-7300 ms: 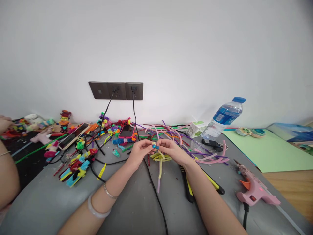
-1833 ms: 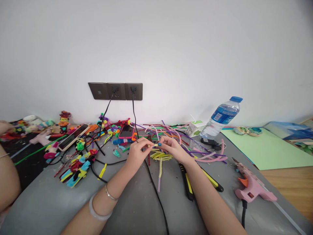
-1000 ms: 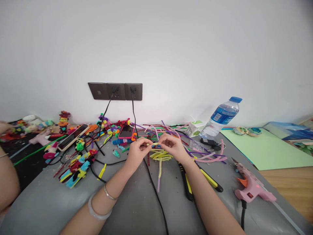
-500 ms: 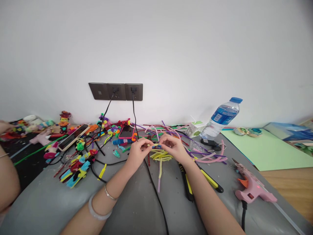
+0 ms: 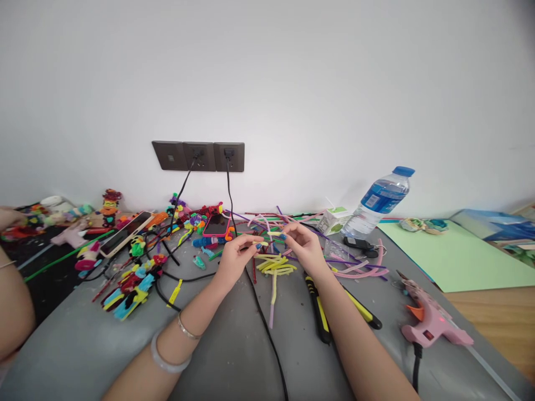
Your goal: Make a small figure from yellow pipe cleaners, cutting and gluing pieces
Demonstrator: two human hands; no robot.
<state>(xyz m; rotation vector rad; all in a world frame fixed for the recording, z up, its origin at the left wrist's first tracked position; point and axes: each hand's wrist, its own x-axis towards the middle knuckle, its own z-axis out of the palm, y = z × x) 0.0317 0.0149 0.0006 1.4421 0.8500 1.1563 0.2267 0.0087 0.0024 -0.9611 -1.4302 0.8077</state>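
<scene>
Looking down from the head view, a grey, matte worktop runs up to a white wall and is littered with fuzzy, wire-thin pipe cleaners in many colours. The left hand and right hand meet above its middle; the thumb and forefinger of each are pinched together on opposite ends of a short yellow pipe cleaner, held just above the surface, while the other fingers curl loosely. Directly beneath it lies a bent bundle of yellow pipe cleaners. A thin black cable snakes between the forearms. To the right lie yellow-and-black pliers, a glossy pink glue gun and a flat green sheet. Further back, a clear plastic bottle with a blue cap leans tilted beside a small carton; its fill level cannot be told.
</scene>
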